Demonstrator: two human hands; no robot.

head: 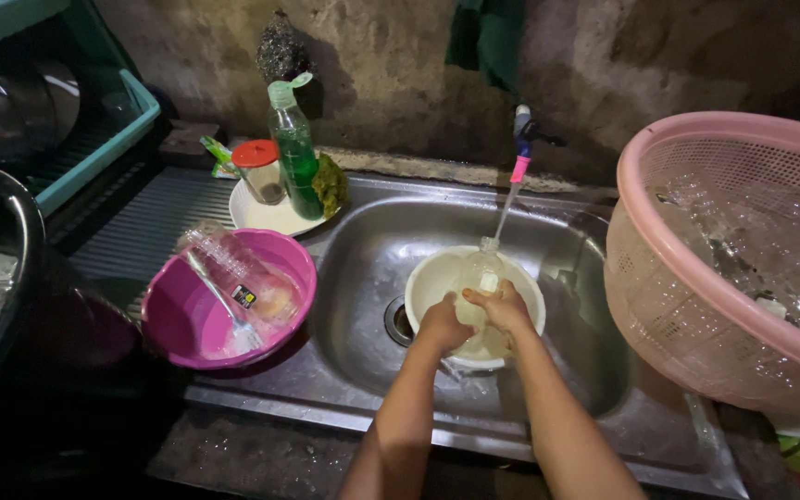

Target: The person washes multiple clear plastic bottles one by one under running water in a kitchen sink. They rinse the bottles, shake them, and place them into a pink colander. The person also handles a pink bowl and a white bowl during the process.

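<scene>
Fingers [488, 298] of both hands are wrapped round a clear bottle [480, 278], which is held upright over a white bowl [522, 278] in the sink [363, 268]. The left hand [443, 324] grips the bottle's lower left side; the right hand [508, 307] is closed over its front, the two hands touching. A thin stream from the tap [522, 130], straight beyond the fingers, is met by the bottle's neck. The drain [398, 320] is seen just left of the left hand, beside the bowl. Farther left of the fingers, a pink basin [178, 324] is set on the worktop, with clear plastic items and a fork [224, 310] inside. Beyond it, a white plate [266, 218] carries a green soap bottle [294, 153], a red-lidded jar [259, 171] and a green scrubber [331, 183]. To the right of the fingers, a pink basket [678, 315] is filled with wet dishes. At far left, a teal rack [94, 153] is seen.
</scene>
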